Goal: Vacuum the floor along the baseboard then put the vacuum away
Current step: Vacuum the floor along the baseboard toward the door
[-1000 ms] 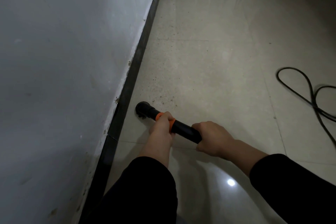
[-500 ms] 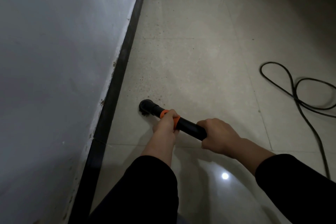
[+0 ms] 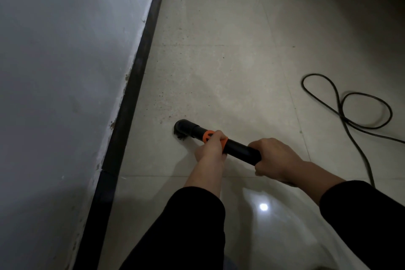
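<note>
A black vacuum tube (image 3: 237,147) with an orange collar (image 3: 208,135) ends in a round brush nozzle (image 3: 180,130) that touches the pale tiled floor (image 3: 230,72). My left hand (image 3: 211,146) grips the tube at the orange collar. My right hand (image 3: 277,159) grips the tube's rear end. The nozzle sits a short way right of the dark baseboard (image 3: 131,103), which runs along the foot of the grey wall (image 3: 61,72). Brown dust specks (image 3: 166,105) lie on the tile just beyond the nozzle. The vacuum's body is out of view.
A black power cord (image 3: 350,107) loops on the floor to the right and trails toward the lower right. A bright light reflection (image 3: 263,206) shows on the glossy tile between my black sleeves. Chipped plaster marks the wall above the baseboard.
The nozzle has drawn away from the baseboard to the right while both hands kept their grip. The view has shifted, so the cord now shows more fully.
</note>
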### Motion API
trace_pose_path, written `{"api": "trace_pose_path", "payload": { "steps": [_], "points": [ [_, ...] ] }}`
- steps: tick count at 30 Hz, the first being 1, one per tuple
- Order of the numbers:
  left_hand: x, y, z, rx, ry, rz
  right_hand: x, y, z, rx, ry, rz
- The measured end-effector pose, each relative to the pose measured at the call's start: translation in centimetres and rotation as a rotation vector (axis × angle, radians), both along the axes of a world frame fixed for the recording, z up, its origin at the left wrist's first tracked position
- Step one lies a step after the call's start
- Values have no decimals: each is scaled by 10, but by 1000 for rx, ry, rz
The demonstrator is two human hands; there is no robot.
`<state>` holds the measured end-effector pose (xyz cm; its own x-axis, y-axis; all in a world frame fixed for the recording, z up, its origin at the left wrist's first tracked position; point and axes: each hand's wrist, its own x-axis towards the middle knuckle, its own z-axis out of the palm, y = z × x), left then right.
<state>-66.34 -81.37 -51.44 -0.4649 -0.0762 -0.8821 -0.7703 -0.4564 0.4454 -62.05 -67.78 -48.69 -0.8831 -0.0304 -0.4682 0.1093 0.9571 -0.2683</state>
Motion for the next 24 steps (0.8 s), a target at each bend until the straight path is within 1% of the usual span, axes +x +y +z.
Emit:
{"api": "trace_pose_path", "payload": {
  "steps": [4,12,18,24],
  "points": [
    [0,4,0,-20,4,-7,1,2,1,9,9,-17],
    [-6,5,-2,1,34,-17,-3,4,-7,19,50,-29],
    [-22,4,-9,-48,77,-45,-15,-2,-17,-2,100,-52],
    [-30,8,-16,-45,135,-33,-21,-4,-23,-8,127,-73]
  ]
}}
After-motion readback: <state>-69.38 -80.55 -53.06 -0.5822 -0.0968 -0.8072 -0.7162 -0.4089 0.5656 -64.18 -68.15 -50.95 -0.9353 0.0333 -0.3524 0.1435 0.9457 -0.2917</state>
